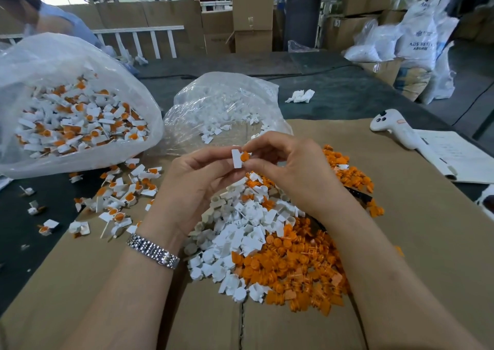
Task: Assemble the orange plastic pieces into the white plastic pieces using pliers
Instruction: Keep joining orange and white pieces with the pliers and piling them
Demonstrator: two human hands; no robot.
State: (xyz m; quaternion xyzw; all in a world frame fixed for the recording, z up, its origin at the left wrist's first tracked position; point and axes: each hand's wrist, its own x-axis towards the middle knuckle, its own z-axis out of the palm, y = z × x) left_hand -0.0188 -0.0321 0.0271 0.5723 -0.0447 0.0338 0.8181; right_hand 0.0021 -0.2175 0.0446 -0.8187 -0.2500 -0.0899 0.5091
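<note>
both hands meet just above the heap, held up in front of the person. left hand (pixel 197 178) pinches a white piece (pixel 236 158) between thumb and fingertips, flat tab upright. right hand (pixel 283 162) pinches an orange piece (pixel 244 156) and holds it against the white one, so the two parts touch. whether the orange piece is already seated or only resting at the opening cannot be told; fingers cover the joint.

on the cardboard (pixel 417 216) below lie a pile of loose white pieces (pixel 240 226) and a wider spread of loose orange pieces (pixel 299 264). finished pairs lie scattered to the left (pixel 125 189), and more fill the big plastic bag (pixel 80 114). a second clear bag (pixel 227 103) behind holds only white parts.

the step in hand looks like the mating of one orange part into one white part. no pliers can be clearly made out; a dark object (pixel 358 194) partly hidden under the right wrist might be them. the next move likely calls for keeping the pair aligned with one hand while the other fetches the tool to press it home.
</note>
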